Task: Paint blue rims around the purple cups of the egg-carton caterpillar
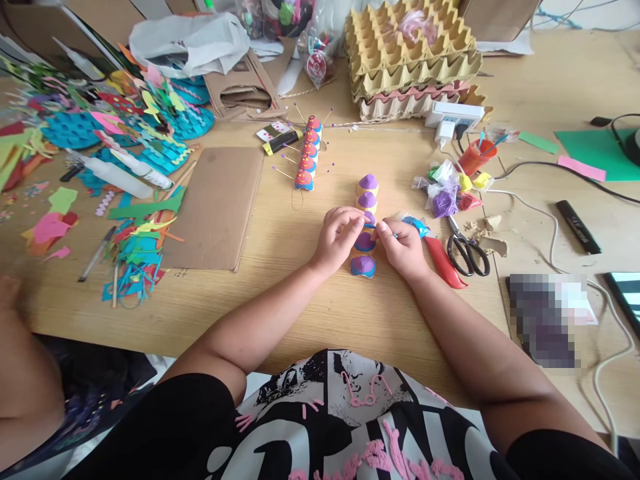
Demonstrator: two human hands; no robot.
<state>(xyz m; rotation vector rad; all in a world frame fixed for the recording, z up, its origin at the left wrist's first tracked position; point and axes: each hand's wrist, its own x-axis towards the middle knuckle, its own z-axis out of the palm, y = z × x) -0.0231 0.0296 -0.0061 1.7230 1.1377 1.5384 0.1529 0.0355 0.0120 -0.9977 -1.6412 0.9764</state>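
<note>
One purple-humped strip (pixel 367 199), apparently near-to-far

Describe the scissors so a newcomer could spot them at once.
From the egg trays at the back of the table, come forward past the orange cup. The scissors lie right of the right hand, beside the red tool. Their two black loop handles set them apart: the tool has none.

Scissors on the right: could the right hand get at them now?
Likely yes: the scissors lie uncovered, though the red tool is partly between them and the right hand, which looks busy.
</note>
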